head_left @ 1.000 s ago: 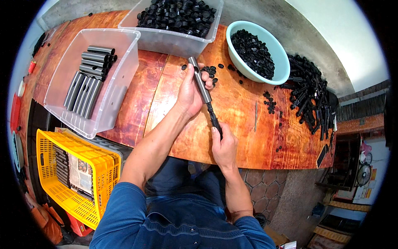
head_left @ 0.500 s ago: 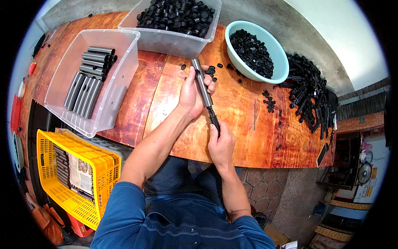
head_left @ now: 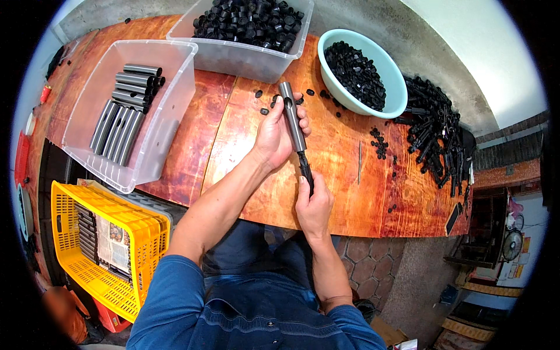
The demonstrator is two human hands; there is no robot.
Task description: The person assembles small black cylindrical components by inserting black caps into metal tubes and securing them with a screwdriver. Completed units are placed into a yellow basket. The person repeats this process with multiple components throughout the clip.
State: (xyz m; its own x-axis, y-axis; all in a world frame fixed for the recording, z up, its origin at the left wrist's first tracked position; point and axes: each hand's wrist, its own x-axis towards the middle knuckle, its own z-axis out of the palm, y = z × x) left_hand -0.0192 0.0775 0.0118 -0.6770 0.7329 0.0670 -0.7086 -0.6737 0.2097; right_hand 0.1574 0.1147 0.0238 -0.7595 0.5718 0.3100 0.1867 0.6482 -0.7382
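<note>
My left hand (head_left: 276,135) is wrapped round a grey metal tube (head_left: 293,119), which has an oval hole near its upper end. The tube slants over the middle of the table, its lower end toward me. At that lower end a long black plastic part (head_left: 305,167) meets the tube, seemingly partly inside it. Thumb and fingers of my right hand (head_left: 315,205) grip the black part from below. Just beyond my left hand lie a few small black caps (head_left: 265,111), some partly hidden behind the fingers.
Left on the wooden table (head_left: 233,175) stands a clear bin (head_left: 169,146) of metal tubes. Behind are another clear bin (head_left: 251,61) of black caps and a light-blue basin (head_left: 392,87) of small black pieces. Black parts (head_left: 434,128) pile at right; a yellow crate (head_left: 99,233) sits lower left.
The tube and black part have shifted slightly right and turned a little more upright, both hands moving with them. The tube's oval hole now shows beside my left thumb.
</note>
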